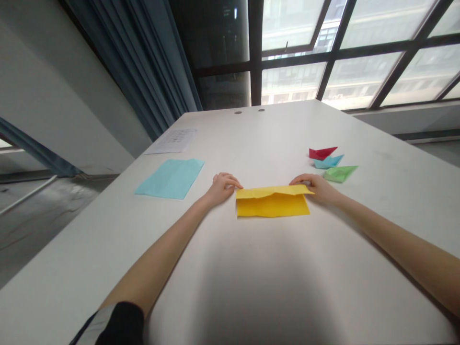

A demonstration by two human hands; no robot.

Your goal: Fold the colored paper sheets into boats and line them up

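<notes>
A yellow sheet of paper [273,208] lies in front of me, folded over along its far side. Its upper flap stands slightly raised, leaving a gap above the lower layer. My left hand [223,188] is at the paper's far left corner, with curled fingers gripping the edge. At the far right corner, my right hand [320,189] pinches the folded edge. Part of its fingers is hidden behind the flap.
Folded paper boats stand to the right: red [321,153], light blue [328,162] and green [339,174]. A light-blue sheet [172,178] lies on the left, with a printed white sheet [174,140] beyond it. All rest on a white table [251,268].
</notes>
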